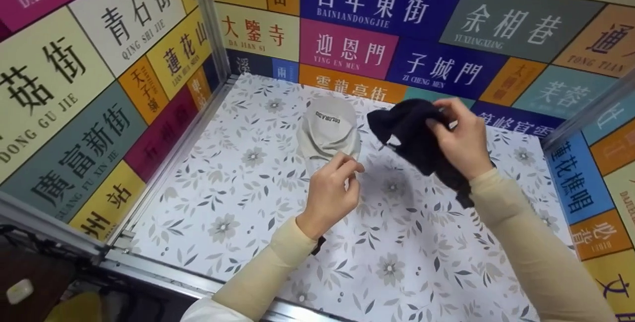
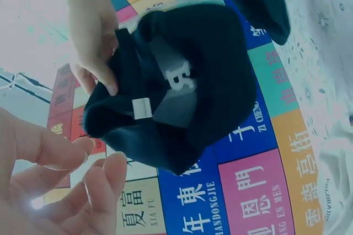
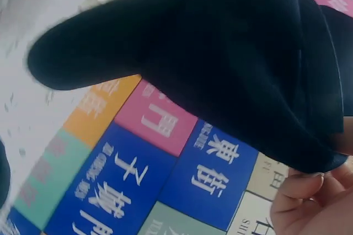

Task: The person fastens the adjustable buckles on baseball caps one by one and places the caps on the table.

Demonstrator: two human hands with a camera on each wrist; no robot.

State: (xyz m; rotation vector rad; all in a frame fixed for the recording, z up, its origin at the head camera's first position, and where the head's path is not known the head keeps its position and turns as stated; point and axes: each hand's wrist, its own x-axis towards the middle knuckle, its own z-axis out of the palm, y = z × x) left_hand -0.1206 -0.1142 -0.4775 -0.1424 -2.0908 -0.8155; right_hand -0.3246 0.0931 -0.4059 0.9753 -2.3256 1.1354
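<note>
A dark navy baseball cap point(image 1: 414, 131) hangs above the table, its back edge pinched between the thumb and fingers of my right hand point(image 1: 461, 136). In the left wrist view its inside faces the camera, with a small white label point(image 2: 142, 108) and pale stitching at the front. The right wrist view shows the dark cap's outside point(image 3: 220, 58) and brim. My left hand point(image 1: 331, 193) hovers left of the dark cap, apart from it, fingers loosely bent and holding nothing. Beyond it a light beige cap point(image 1: 330, 123) with COLORADO lettering lies on the table.
A white tablecloth point(image 1: 253, 183) with a grey leaf and flower print covers the table. Panels point(image 1: 347, 49) with coloured street-name blocks stand at the back and both sides. A metal rail point(image 1: 163, 272) runs along the front edge.
</note>
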